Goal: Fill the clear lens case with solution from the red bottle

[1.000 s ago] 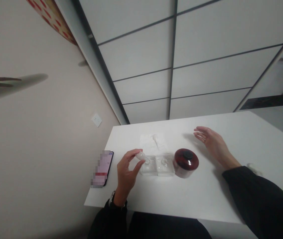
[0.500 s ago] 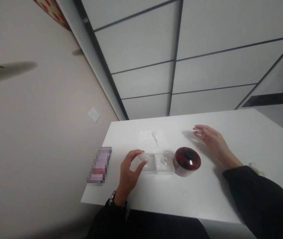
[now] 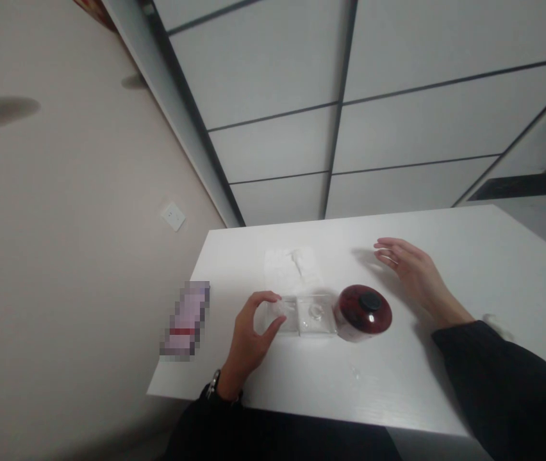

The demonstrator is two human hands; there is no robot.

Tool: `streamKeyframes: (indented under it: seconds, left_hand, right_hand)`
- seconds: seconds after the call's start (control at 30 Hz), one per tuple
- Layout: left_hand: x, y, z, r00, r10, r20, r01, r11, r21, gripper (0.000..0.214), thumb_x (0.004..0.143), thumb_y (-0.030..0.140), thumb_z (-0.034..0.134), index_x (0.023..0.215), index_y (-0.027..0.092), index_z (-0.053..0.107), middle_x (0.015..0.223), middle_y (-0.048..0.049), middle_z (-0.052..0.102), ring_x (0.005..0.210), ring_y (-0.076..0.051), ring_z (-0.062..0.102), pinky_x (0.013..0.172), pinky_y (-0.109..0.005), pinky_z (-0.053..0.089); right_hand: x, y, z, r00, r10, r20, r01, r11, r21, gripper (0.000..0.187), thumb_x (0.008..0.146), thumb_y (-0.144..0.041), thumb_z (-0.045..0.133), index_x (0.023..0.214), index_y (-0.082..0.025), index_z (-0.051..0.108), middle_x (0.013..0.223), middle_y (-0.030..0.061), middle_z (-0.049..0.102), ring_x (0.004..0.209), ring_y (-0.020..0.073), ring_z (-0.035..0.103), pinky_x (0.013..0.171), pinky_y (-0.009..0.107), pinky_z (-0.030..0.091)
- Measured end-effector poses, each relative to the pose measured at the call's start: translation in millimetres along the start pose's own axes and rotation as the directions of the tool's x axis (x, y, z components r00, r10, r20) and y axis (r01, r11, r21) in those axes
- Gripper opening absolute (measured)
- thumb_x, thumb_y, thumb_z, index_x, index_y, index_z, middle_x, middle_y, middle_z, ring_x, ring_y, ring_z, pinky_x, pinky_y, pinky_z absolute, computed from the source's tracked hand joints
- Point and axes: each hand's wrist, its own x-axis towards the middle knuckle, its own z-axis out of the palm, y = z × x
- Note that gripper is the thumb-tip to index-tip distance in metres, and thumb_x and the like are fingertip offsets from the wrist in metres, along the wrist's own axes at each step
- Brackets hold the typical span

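My left hand [image 3: 248, 334] pinches a small clear stopper [image 3: 277, 311] between thumb and fingers, low over the left end of a clear glass tray [image 3: 309, 317] on the white table [image 3: 398, 378]. A dark red round jar [image 3: 364, 312] with a black cap stands touching the tray's right end. My right hand [image 3: 412, 269] lies flat on the table behind and to the right of the jar, fingers spread, holding nothing. Beyond the tray lies a white tissue [image 3: 289, 269] with a small clear piece on it.
A phone [image 3: 186, 319], blurred out, lies near the table's left edge. A beige wall with a socket [image 3: 173, 216] runs along the left. Panelled grey wall stands behind the table. A small drop of liquid [image 3: 354, 371] lies in front of the jar.
My left hand has lowered the clear stopper from above the tray down to its left end. My right hand has stayed flat. The view has shifted slightly.
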Motion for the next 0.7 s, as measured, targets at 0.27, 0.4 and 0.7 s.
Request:
streamKeyframes:
  seconds: [0.27,0.4,0.7]
  left_hand:
    - [-2.3,-4.9,1.9,0.999,-0.027,0.047,0.026,0.999,0.028,0.038,0.093,0.029,0.079,0.125,0.026,0.06,0.12,-0.0066,0.07,0.117,-0.027,0.069,0.112,-0.051,0.052]
    - [-3.5,-7.8,2.7,0.999,-0.01,0.039,0.008,0.999,0.046,0.05,0.089,0.029,0.084,0.132,0.027,0.059,0.127,-0.0084,0.063,0.123,-0.028,0.062,0.108,-0.047,0.054]
    - [-5.8,-4.2,3.3,0.981,-0.063,0.183,0.069,0.997,-0.029,0.049,0.097,0.022,0.072,0.141,0.03,0.054,0.139,-0.011,0.065,0.142,-0.032,0.057,0.124,-0.06,0.04]
  right_hand:
    - [-0.2,-0.9,-0.8,1.0,0.022,-0.006,-0.023,0.999,-0.024,0.034,0.079,-0.06,0.085,0.101,-0.034,0.082,0.111,0.0043,0.079,0.102,0.0257,0.073,0.105,0.045,0.058]
    - [-0.2,0.2,-0.4,1.0,0.028,-0.011,-0.028,0.999,-0.015,0.034,0.078,-0.06,0.086,0.101,-0.034,0.082,0.111,0.0042,0.079,0.102,0.0251,0.073,0.103,0.044,0.059]
    - [-0.8,1.0,-0.8,1.0,0.01,-0.017,-0.01,1.0,-0.027,0.031,0.08,-0.058,0.085,0.1,-0.034,0.081,0.109,0.005,0.079,0.101,0.0265,0.074,0.107,0.047,0.057]
